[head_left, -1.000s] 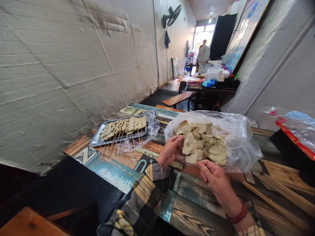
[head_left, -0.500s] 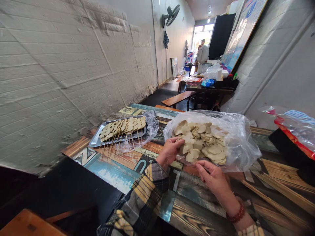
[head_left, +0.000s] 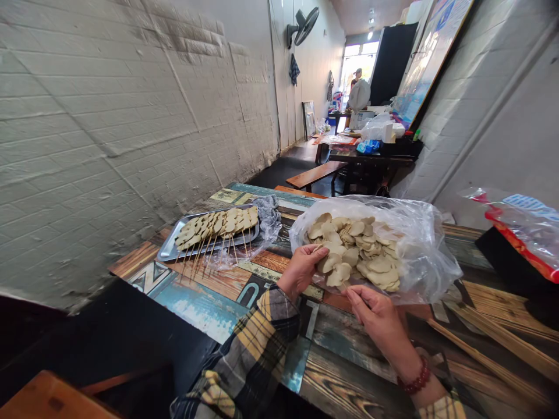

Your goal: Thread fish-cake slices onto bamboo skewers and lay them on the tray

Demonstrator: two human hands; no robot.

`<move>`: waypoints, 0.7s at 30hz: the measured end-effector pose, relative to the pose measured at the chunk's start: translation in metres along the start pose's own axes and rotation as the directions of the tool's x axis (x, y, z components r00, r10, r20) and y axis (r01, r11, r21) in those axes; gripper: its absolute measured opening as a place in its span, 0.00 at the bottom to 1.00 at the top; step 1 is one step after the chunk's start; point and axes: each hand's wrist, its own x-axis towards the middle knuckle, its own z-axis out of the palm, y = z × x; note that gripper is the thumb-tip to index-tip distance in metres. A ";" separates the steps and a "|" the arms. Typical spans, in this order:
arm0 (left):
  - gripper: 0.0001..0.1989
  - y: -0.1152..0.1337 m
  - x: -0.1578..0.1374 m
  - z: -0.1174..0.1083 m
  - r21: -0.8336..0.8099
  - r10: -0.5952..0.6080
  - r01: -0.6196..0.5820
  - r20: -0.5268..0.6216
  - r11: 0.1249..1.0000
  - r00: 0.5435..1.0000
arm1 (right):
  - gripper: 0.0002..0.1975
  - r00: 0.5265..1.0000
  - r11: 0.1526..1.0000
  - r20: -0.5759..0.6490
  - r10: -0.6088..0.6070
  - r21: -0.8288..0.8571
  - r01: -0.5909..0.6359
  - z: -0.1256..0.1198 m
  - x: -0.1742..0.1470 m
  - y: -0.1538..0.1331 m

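My left hand (head_left: 302, 269) pinches the edge of pale, flat food slices at the near left side of an open clear plastic bag (head_left: 430, 250). Lower right, my right hand (head_left: 378, 317) has its thumb and fingers closed on a thin skewer (head_left: 345, 286), mostly hidden, whose short visible part meets a threaded slice (head_left: 339, 274). A heap of loose slices (head_left: 379, 265) fills the bag behind both hands. To the left, a metal tray (head_left: 166, 251) carries several finished skewers of slices (head_left: 218, 226), their bare sticks pointing toward me.
Bundles of bare bamboo skewers (head_left: 509, 337) lie at the right of the patterned table (head_left: 192, 299). A red-edged plastic package (head_left: 519, 244) rests on a black box there. Crumpled plastic (head_left: 267, 218) adjoins the tray. Beyond are a bench (head_left: 317, 174), another table and a person (head_left: 357, 75).
The threaded slice has shifted slightly away from my right fingers, and a little more of the stick shows. My left hand stays nearly still.
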 end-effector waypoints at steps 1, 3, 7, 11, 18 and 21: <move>0.19 -0.001 0.000 0.000 0.002 0.000 0.000 0.006 1.000 1.000 | 0.19 1.000 1.000 -0.002 0.005 0.006 -0.005 0.000 0.000 0.000; 0.19 -0.002 0.000 0.001 0.000 -0.003 0.003 0.015 1.000 1.000 | 0.19 1.000 0.999 -0.007 0.020 0.031 -0.020 0.000 0.001 -0.001; 0.22 -0.001 -0.001 0.003 -0.037 -0.012 0.013 0.033 0.999 0.999 | 0.20 0.992 0.971 0.010 0.125 0.203 -0.125 0.000 0.002 -0.004; 0.27 0.001 -0.005 0.007 -0.022 -0.060 0.063 0.116 0.998 0.991 | 0.20 0.973 0.899 0.012 0.231 0.380 -0.219 -0.002 0.002 -0.007; 0.30 -0.002 -0.006 0.011 -0.025 -0.017 0.020 0.100 0.999 0.995 | 0.19 0.972 0.892 0.005 0.235 0.395 -0.218 -0.003 0.004 -0.009; 0.30 -0.003 -0.005 0.009 -0.053 -0.019 0.024 0.088 0.998 0.996 | 0.20 0.982 0.938 -0.027 0.187 0.302 -0.170 -0.002 0.004 -0.005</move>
